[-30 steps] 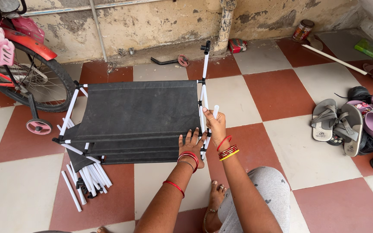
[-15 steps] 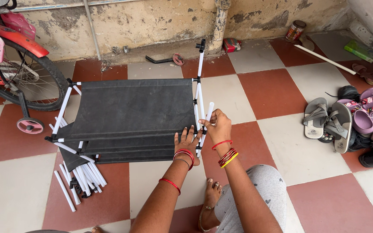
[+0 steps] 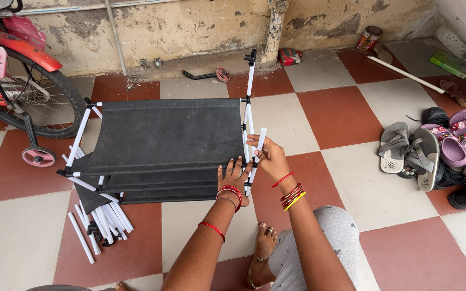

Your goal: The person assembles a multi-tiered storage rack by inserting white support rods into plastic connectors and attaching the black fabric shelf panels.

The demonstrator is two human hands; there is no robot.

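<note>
Since half a second ago the right hand [image 3: 269, 157] has tipped its white tube [image 3: 257, 153] more upright. Going left to right from the black fabric shelf [image 3: 163, 136]: loose white tubes [image 3: 103, 223] lie off its near-left corner, the left hand [image 3: 233, 177] rests flat and open on its near-right edge, and the right hand's fingers are closed around the tube just beside the frame's right side.
</note>
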